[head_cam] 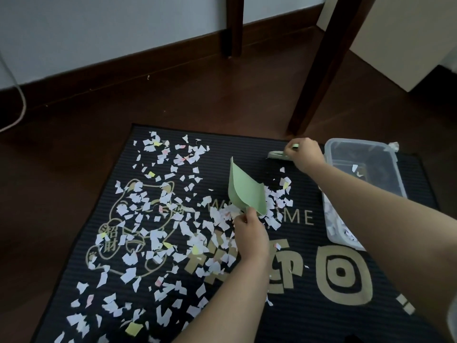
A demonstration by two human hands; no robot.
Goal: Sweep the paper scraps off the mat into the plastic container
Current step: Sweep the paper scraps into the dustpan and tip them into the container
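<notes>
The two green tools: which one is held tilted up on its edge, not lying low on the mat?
The green dustpan, gripped by the left hand, stands tilted among the scraps. The small brush under the right hand stays low beside the container.

Dim, flat indoor light; soft shadows (wide-angle bending at edges).

Ribbed matt mat [284, 280], clear plastic container [395, 169]

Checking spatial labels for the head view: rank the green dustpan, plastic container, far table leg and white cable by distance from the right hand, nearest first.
1. Plastic container: just right of the right hand, on the mat's right edge.
2. Green dustpan: to its left, mid-mat, held by the left hand.
3. Far table leg: up by the wall.
4. White cable: far left on the floor.
</notes>
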